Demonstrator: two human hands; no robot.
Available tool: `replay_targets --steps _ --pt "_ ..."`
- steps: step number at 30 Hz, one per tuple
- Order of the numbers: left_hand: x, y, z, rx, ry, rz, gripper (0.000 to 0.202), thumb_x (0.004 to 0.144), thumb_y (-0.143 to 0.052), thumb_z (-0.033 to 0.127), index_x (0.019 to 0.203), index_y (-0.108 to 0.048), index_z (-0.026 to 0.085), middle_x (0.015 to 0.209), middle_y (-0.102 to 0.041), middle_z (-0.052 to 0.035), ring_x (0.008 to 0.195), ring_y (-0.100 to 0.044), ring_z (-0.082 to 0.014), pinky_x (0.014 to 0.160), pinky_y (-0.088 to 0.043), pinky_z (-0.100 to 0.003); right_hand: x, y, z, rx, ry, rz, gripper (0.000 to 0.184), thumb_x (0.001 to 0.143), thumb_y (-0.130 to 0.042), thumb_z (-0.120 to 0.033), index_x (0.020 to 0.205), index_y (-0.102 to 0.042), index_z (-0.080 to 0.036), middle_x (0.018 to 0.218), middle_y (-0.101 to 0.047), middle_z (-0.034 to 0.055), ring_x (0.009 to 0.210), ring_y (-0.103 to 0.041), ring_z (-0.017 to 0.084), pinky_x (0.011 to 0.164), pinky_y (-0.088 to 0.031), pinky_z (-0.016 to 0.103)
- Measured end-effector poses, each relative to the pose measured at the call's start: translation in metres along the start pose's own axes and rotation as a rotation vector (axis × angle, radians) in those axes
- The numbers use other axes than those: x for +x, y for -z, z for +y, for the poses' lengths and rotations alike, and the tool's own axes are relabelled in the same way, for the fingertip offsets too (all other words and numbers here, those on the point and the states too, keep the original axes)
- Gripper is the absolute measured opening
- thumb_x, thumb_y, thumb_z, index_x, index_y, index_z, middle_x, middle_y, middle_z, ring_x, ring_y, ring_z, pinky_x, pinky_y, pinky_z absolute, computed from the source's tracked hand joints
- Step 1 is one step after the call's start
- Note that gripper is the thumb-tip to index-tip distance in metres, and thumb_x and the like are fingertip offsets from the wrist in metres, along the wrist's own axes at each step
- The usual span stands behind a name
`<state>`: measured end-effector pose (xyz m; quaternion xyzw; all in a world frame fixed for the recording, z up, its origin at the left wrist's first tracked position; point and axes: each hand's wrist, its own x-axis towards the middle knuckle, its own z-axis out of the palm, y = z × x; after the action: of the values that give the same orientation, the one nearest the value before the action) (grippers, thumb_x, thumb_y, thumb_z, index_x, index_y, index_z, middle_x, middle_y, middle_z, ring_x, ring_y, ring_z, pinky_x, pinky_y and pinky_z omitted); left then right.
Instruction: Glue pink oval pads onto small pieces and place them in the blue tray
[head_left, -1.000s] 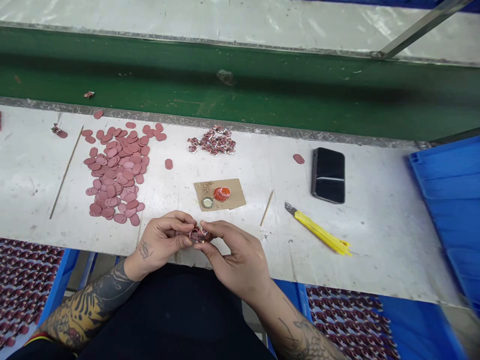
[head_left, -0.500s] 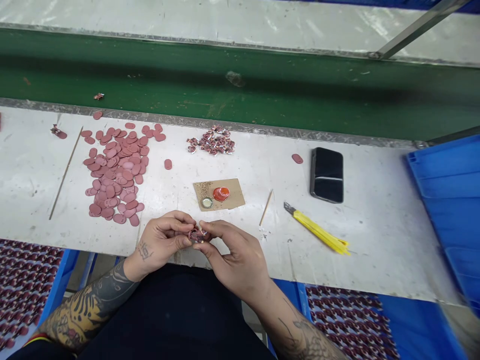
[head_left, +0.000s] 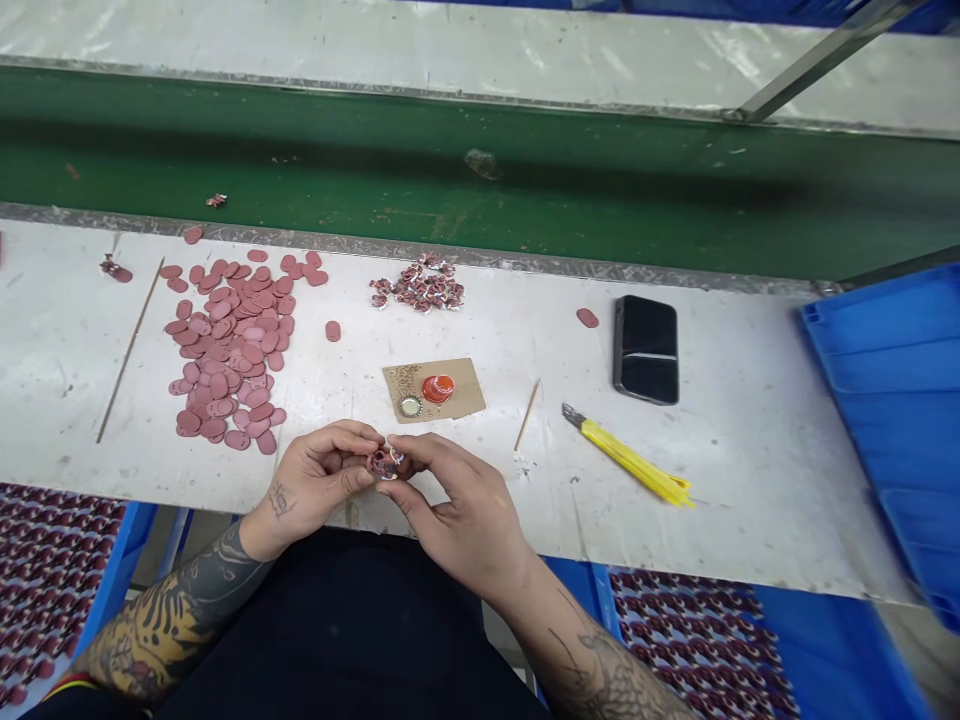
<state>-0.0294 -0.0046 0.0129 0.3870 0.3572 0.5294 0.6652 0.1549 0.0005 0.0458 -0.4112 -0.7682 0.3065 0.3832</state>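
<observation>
Between my two hands, above the near edge of the table, is a small dark-red figurine part (head_left: 385, 462) with white and brown bits; its exact kind is too small to tell. My left hand (head_left: 319, 478) pinches it from the left with thumb and fingers. From the right, my right hand (head_left: 461, 505) grips it between thumb and index finger. Just beyond the hands lies a piece of cardboard (head_left: 469, 390) bearing an orange-red cap (head_left: 439, 388), a crimped bottle cap (head_left: 410, 406) and brown specks. Similar small parts (head_left: 427, 285) are heaped farther back.
Many pink oval discs (head_left: 232, 350) are piled at left beside a thin stick (head_left: 131, 350). At right lie a short wooden stick (head_left: 528, 414), a yellow-handled cutter (head_left: 630, 460), a black phone-like device (head_left: 646, 350) and a blue bin (head_left: 892, 420). Trays of dark-red pieces (head_left: 697, 640) sit below.
Both hands, still closed on the small part, have shifted slightly left and up in view. The part appears slightly turned. The table things look unmoved apart from a small camera shift.
</observation>
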Motion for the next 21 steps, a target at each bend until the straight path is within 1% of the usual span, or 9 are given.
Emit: replay_targets --steps 3,5,7,9,11,14,16,18,21 --pt "-0.002 0.002 0.000 0.005 0.030 0.017 0.019 0.079 -0.079 0.017 0.098 -0.075 0.019 0.106 -0.070 -0.0074 0.098 -0.070 -0.0186 0.088 -0.059 -0.030 -0.001 0.000 0.001 0.015 -0.033 -0.019 0.046 0.088 -0.070 -0.019 0.130 -0.053 -0.026 0.100 -0.071 0.0043 0.083 -0.068 0.018 0.077 -0.061 0.033" --pt "-0.003 0.002 0.000 -0.008 0.056 0.032 0.021 0.081 -0.078 0.018 0.102 -0.074 0.020 0.108 -0.070 -0.0070 0.100 -0.069 -0.0185 0.090 -0.058 -0.031 -0.002 0.001 0.002 0.068 -0.079 -0.025 0.055 0.086 -0.072 -0.019 0.135 -0.049 -0.027 0.098 -0.069 0.0035 0.083 -0.067 0.018 0.077 -0.060 0.034" --pt "-0.004 0.003 0.000 -0.018 0.058 0.038 0.021 0.083 -0.076 0.018 0.103 -0.073 0.021 0.109 -0.071 -0.0066 0.100 -0.069 -0.0174 0.091 -0.057 -0.030 -0.002 0.002 0.003 0.151 -0.140 -0.028 0.057 0.085 -0.071 -0.018 0.137 -0.048 -0.027 0.094 -0.068 0.0020 0.082 -0.066 0.017 0.077 -0.059 0.034" --pt "-0.004 0.002 -0.001 -0.009 0.028 0.027 0.021 0.083 -0.075 0.016 0.103 -0.073 0.022 0.109 -0.070 -0.0055 0.100 -0.068 -0.0161 0.090 -0.057 -0.028 -0.001 0.004 0.003 0.238 -0.199 -0.033 0.048 0.087 -0.068 -0.018 0.132 -0.052 -0.026 0.092 -0.067 0.0009 0.080 -0.065 0.016 0.077 -0.058 0.032" --pt "-0.003 0.002 -0.002 0.019 -0.020 0.003 0.022 0.083 -0.075 0.013 0.102 -0.073 0.023 0.111 -0.068 -0.0046 0.101 -0.067 -0.0149 0.090 -0.056 -0.027 0.000 0.006 0.002 0.305 -0.236 -0.049 0.032 0.090 -0.065 -0.020 0.121 -0.059 -0.024 0.091 -0.068 0.0008 0.080 -0.066 0.014 0.075 -0.058 0.030" --pt "0.000 0.000 -0.004 0.088 -0.083 -0.018 0.023 0.081 -0.075 0.011 0.101 -0.073 0.024 0.111 -0.066 -0.0052 0.102 -0.067 -0.0158 0.090 -0.057 -0.028 0.004 0.006 0.001 0.330 -0.261 -0.072 0.015 0.091 -0.065 -0.024 0.105 -0.065 -0.022 0.089 -0.071 0.0013 0.077 -0.066 0.014 0.073 -0.057 0.029" --pt "0.003 -0.001 -0.004 0.141 -0.114 -0.033 0.023 0.081 -0.075 0.012 0.101 -0.073 0.024 0.111 -0.065 -0.0059 0.105 -0.067 -0.0184 0.092 -0.058 -0.032 0.005 0.005 0.001 0.295 -0.275 -0.061 0.011 0.090 -0.065 -0.023 0.100 -0.066 -0.021 0.089 -0.073 0.0014 0.076 -0.066 0.015 0.072 -0.057 0.029" --pt "0.004 -0.003 -0.003 0.221 -0.137 -0.060 0.028 0.081 -0.075 0.014 0.106 -0.072 0.027 0.117 -0.064 -0.0066 0.111 -0.066 -0.0219 0.094 -0.058 -0.036 0.002 0.007 0.000 0.246 -0.289 -0.032 0.010 0.088 -0.065 -0.021 0.098 -0.067 -0.022 0.089 -0.074 0.0013 0.075 -0.067 0.015 0.072 -0.057 0.029" --pt "0.001 -0.005 0.001 0.461 -0.123 -0.056 0.037 0.083 -0.074 0.019 0.118 -0.069 0.031 0.129 -0.063 -0.0052 0.121 -0.060 -0.0250 0.098 -0.057 -0.037 -0.011 0.026 0.000 0.187 -0.296 0.024 0.012 0.086 -0.063 -0.016 0.096 -0.067 -0.022 0.090 -0.074 0.0013 0.076 -0.067 0.015 0.073 -0.056 0.029"
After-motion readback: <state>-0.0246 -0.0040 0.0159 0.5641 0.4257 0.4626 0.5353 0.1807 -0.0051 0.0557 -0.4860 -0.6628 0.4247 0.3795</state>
